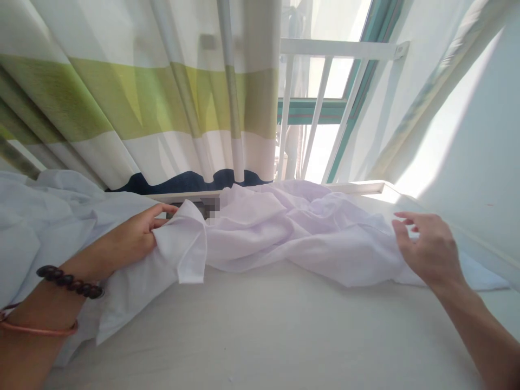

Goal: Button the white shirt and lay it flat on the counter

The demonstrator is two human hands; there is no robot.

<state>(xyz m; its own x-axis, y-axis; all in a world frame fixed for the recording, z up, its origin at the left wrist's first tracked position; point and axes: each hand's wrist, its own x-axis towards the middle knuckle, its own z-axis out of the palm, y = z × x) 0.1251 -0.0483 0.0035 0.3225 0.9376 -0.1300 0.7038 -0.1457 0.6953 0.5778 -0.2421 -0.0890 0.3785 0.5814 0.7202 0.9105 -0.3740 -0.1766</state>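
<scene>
A thin white cloth point(260, 233) lies bunched in loose folds across the pale flat surface point(268, 325). My left hand point(140, 233), with beaded bracelet on its wrist, pinches a part of this cloth at the left, and a folded flap hangs down beside the fingers. At the cloth's right end is my right hand point(433, 244), its fingers bent and thumb apart, with nothing visible between them. Behind the left fingertips a dark object point(195, 208) shows in part; its kind is hidden.
A white and green curtain point(162, 103) hangs along the back left. Right of it stand white rails point(317, 108) before a teal-framed window point(357, 103). More white fabric point(52, 211) is heaped at the far left. A white wall point(479, 141) bounds the right side.
</scene>
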